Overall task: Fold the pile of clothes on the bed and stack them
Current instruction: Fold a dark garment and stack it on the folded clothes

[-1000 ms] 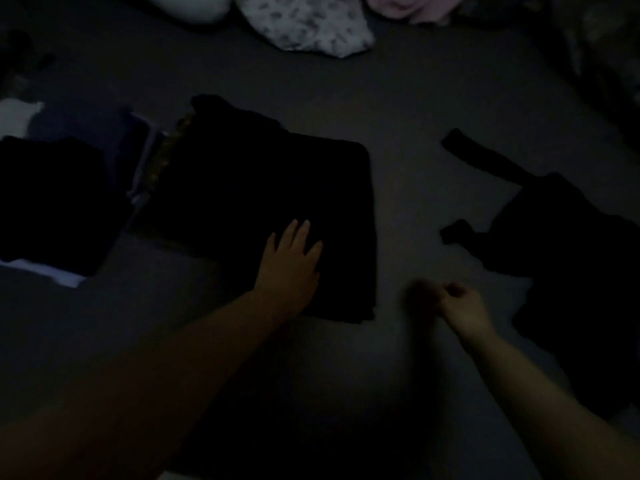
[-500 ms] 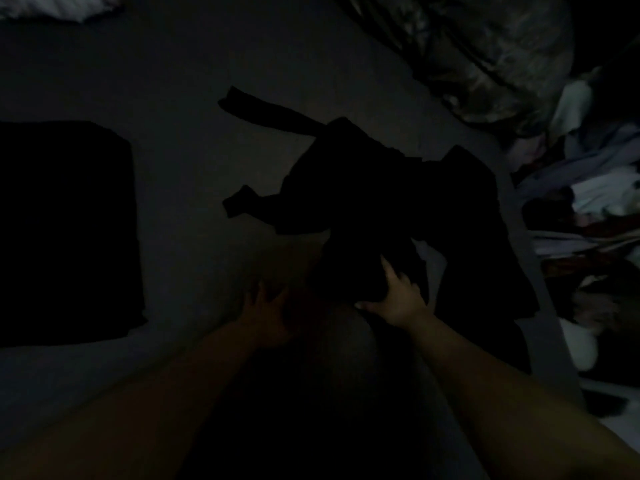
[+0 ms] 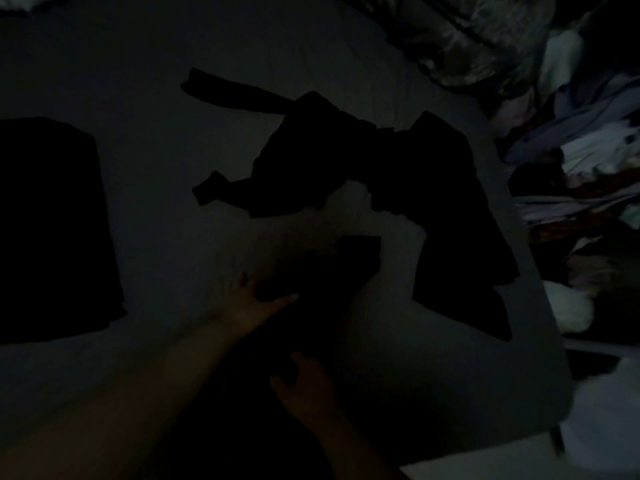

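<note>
light: very dim, every dark garment reads as a flat silhouette; you can't see seams or edges, so misfolds are likely.
left hand: your left hand [image 3: 254,301] lies on the bed [image 3: 166,209] with fingers spread, thumb out toward the small dark piece [image 3: 332,268]. Looks like it presses or touches that piece's near-left edge; no curl round cloth visible.
right hand: your right hand [image 3: 304,386] is low, near the bed's near edge, fingers bent at a dark mass. Gripping cloth or just curled, cannot tell, too dark.
piece in hand: small dark piece sits mid-bed toward the near edge, between both hands and the loose garment. Whether it's a separate item or a flap of the bigger one, cannot tell.
loose garment: unfolded dark garment [image 3: 398,188] sprawls toward the bed's right edge, one strip trailing up-left, its lower corner close to that edge.
folded stack: dark folded stack [image 3: 52,230] at the bed's left edge, well apart from your hands.
risk 1: pull the small piece and you may drag the loose garment if they're joined or overlapping.
risk 2: the garment's right corner may slide off the bed into the clutter [image 3: 581,168] beside it, where it could mix with unsorted clothes.
risk 3: carrying a fold across to the far stack one-handed may spill it open.
</note>
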